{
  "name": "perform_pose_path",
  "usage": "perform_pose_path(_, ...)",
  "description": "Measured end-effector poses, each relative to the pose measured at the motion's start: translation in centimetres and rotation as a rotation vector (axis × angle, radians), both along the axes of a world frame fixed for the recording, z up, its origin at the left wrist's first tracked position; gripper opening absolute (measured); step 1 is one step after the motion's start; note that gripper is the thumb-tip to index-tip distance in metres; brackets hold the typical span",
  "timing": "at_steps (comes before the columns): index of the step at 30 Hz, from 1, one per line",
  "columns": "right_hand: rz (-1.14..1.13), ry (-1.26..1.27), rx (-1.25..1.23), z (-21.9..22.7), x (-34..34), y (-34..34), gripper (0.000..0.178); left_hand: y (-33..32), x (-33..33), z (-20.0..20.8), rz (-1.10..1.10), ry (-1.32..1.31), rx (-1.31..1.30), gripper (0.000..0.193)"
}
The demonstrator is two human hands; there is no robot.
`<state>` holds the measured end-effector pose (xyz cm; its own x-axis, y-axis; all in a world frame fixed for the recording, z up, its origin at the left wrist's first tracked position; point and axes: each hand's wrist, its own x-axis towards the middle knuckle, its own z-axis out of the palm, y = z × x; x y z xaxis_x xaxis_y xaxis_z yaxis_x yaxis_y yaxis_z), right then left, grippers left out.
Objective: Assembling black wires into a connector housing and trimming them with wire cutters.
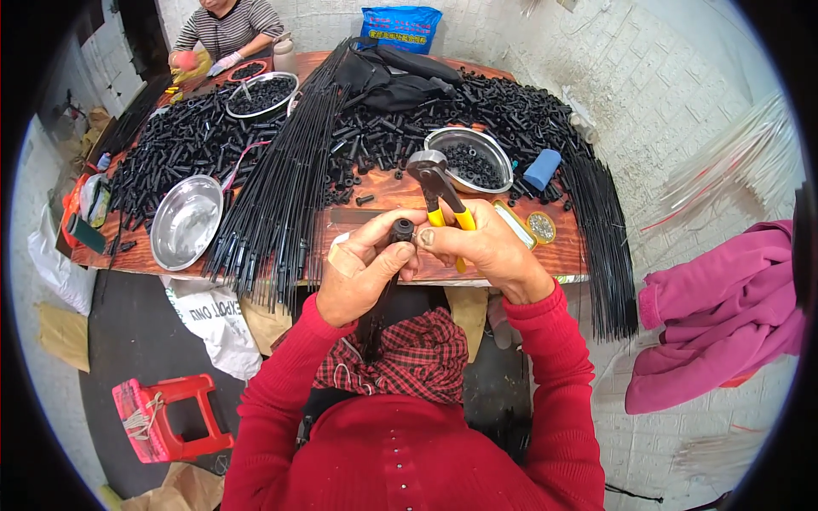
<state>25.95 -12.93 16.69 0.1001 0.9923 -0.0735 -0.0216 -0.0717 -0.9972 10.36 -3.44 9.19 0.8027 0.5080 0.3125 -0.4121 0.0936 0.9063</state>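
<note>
Over the table's near edge, my left hand (362, 266) pinches a small black cylindrical plastic part (402, 228), its round open end facing up. In my right hand (501, 254) are pliers (437, 180) with yellow handles and a dark metal head pointing away from me. My right thumb and fingertips reach to the black part's right side. A thin dark strand seems to hang below my left hand, but its join to the part is hidden. Just beyond my hands, a loose black piece (365, 200) lies on the reddish wooden table (362, 183).
Heaps of black tubular parts (179, 153) cover the table. A bundle of long black rods (285, 170) lies left of my hands, another (607, 247) hangs off the right edge. Steel bowls (187, 223), a blue block (543, 169) and a red stool (175, 417) surround me. A co-worker (228, 34) sits far left.
</note>
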Motion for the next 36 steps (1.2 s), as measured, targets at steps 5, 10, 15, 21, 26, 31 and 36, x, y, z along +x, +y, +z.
perform_pose_path(5,0.093,-0.01,-0.051,-0.2,1.0,0.1,0.019,-0.1,0.0,-0.1,0.009,-0.001,-0.001,0.036)
perform_pose_path(10,0.067,-0.063,0.006,-0.7,0.8,0.6,0.017,-0.2,-0.2,-0.1,0.027,-0.01,-0.015,0.039)
perform_pose_path(15,0.021,-0.043,-0.006,-1.3,0.5,0.4,0.018,-0.4,-0.2,-0.7,0.06,-0.028,-0.017,0.04)
perform_pose_path(21,-0.069,0.059,0.081,-2.9,-0.2,0.5,0.02,-0.1,-0.3,-0.7,0.073,-0.023,0.003,0.038)
perform_pose_path(26,-0.082,0.095,0.078,-2.9,-0.5,0.3,0.017,-0.3,-0.3,-0.5,0.068,-0.042,-0.028,0.038)
perform_pose_path(31,-0.078,0.105,0.09,-3.0,-0.4,0.3,0.017,-0.3,-0.2,-0.4,0.063,-0.043,-0.038,0.038)
perform_pose_path(36,-0.098,0.085,0.111,-3.1,-0.6,0.3,0.017,-0.3,-0.2,-0.3,0.065,-0.037,-0.041,0.038)
